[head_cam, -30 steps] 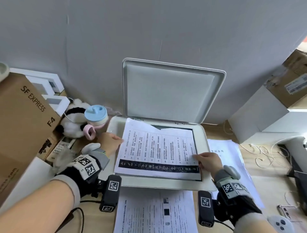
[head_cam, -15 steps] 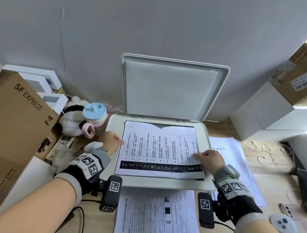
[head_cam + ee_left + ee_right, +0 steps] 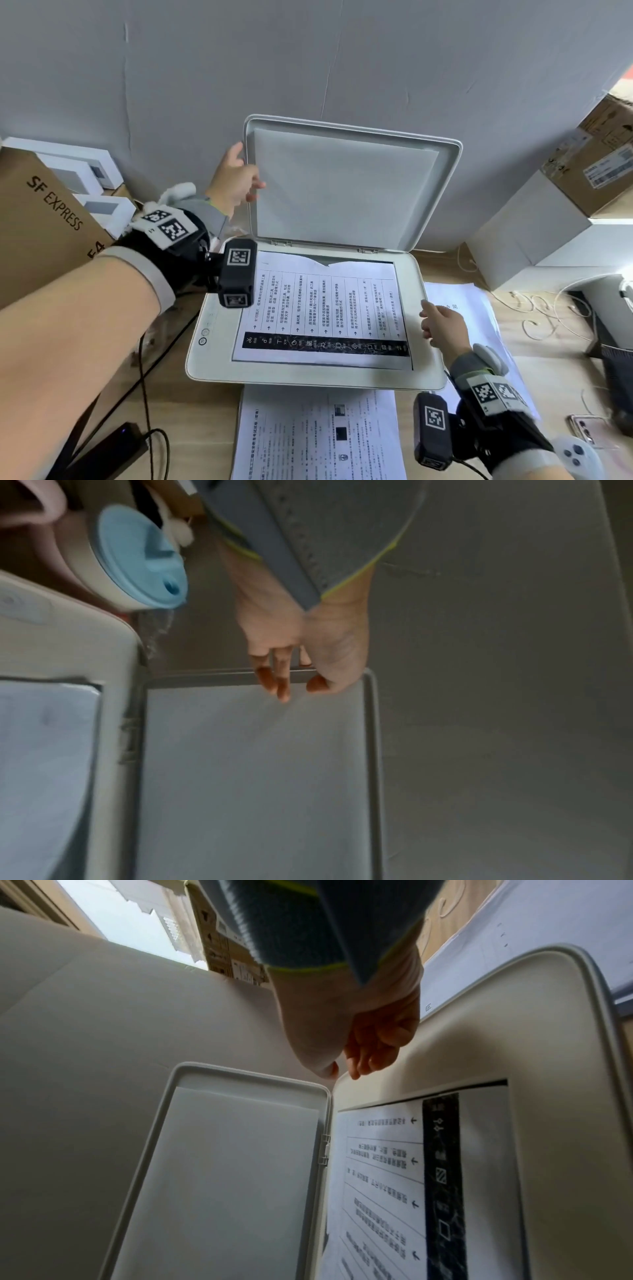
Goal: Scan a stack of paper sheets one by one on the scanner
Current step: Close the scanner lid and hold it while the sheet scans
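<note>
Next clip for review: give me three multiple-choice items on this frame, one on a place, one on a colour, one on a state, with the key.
1. Where is the left hand?
A. on the scanner lid's left edge
B. on the cardboard box
C. on the desk

2. What colour is the cup lid?
A. red
B. light blue
C. black

3. How is the scanner lid?
A. shut
B. detached
C. raised open

Key: A, fingers curl over the lid's rim; B, the left wrist view shows it; C, it stands above the printed sheet.

One scanner [image 3: 421,342], two hands [image 3: 236,178].
</note>
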